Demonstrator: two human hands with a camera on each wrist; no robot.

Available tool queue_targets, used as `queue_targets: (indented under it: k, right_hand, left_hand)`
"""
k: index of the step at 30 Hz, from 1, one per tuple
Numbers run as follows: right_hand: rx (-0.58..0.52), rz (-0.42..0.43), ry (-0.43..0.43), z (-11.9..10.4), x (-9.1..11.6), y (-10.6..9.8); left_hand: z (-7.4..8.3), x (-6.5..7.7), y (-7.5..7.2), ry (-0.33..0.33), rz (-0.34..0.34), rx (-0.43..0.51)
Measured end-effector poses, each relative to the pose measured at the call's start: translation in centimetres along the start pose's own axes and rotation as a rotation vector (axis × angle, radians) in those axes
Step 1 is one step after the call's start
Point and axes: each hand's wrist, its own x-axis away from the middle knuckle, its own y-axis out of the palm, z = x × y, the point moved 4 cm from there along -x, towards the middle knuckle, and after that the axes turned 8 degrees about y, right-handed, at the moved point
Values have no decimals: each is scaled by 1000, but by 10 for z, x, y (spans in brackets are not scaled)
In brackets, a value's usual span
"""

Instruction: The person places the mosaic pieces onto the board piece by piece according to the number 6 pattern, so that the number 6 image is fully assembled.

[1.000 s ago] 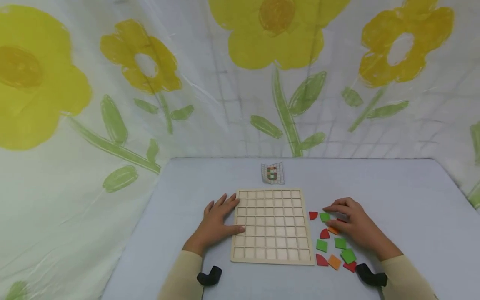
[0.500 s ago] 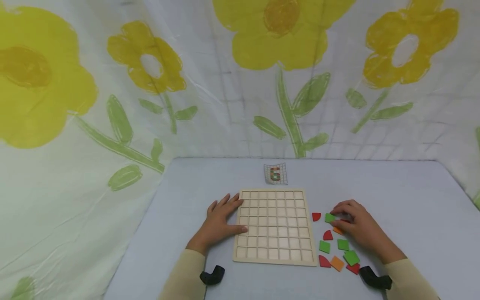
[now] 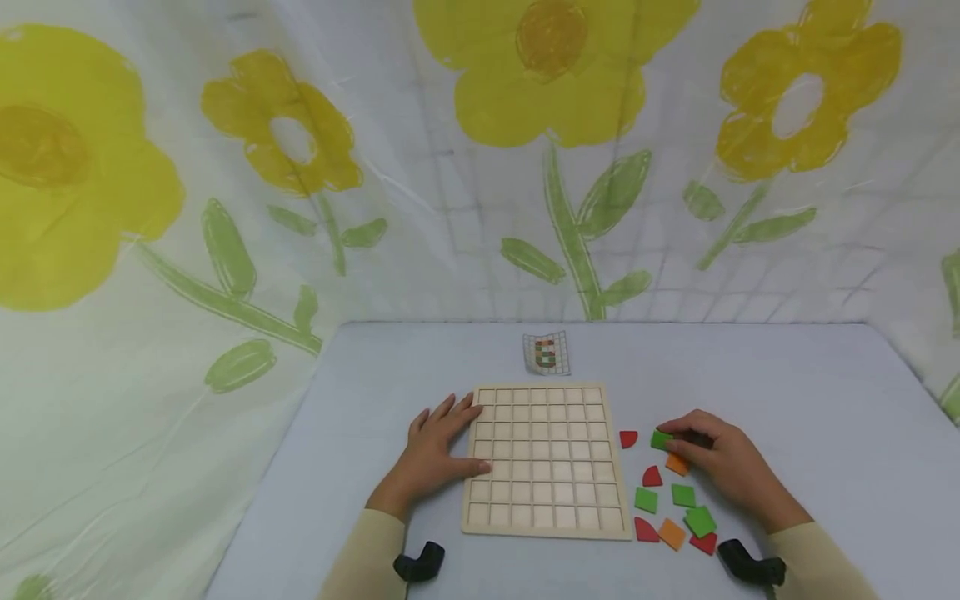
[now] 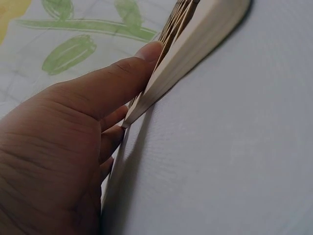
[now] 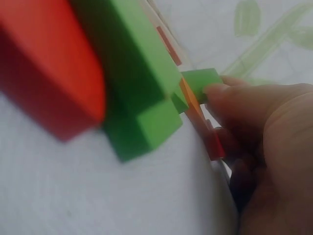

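My left hand [image 3: 429, 461] rests at the left side of a wooden grid board [image 3: 551, 533], fingers spread. Its thumb [image 4: 112, 81] lies over the rim in the left wrist view, the other fingertips along the edge. To the right of the board my right hand [image 3: 712, 450] pinches a green square tile [image 3: 661, 439] between thumb and forefinger. In the right wrist view this green tile [image 5: 198, 81] stands tilted at the fingertips. An orange tile [image 3: 677, 464] lies just below that hand, and a red piece [image 5: 215, 147] is close under its curled fingers.
A small paper with a coloured grid pattern [image 3: 547, 353] lies behind the board. Several loose pieces spread right of the board, among them a red quarter-round [image 3: 628, 438], a green square [image 3: 683, 495] and an orange square [image 3: 672, 534]. One green tile [image 3: 701, 522] overlaps a red piece [image 3: 703, 544].
My right thumb and forefinger have closed on the green square tile, which is now tilted. The red piece beneath that hand has become hidden in the head view. My left hand keeps its place.
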Motion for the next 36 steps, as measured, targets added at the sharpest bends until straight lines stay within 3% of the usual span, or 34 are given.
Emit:
queue_targets:
  k: [5, 19, 28, 36]
  right_hand:
    - [-17, 8, -27, -5, 1, 0]
    - [-44, 30, 129, -21, 2, -6]
    - [-166, 42, 51, -47, 5, -8]
    - [-185, 36, -46, -69, 3, -5]
  left_hand:
    - [1, 2, -3, 10, -1, 5]
    - [-2, 3, -3, 30, -10, 14]
    - [1, 2, -2, 17, -19, 6]
    - [1, 3, -2, 17, -16, 5]
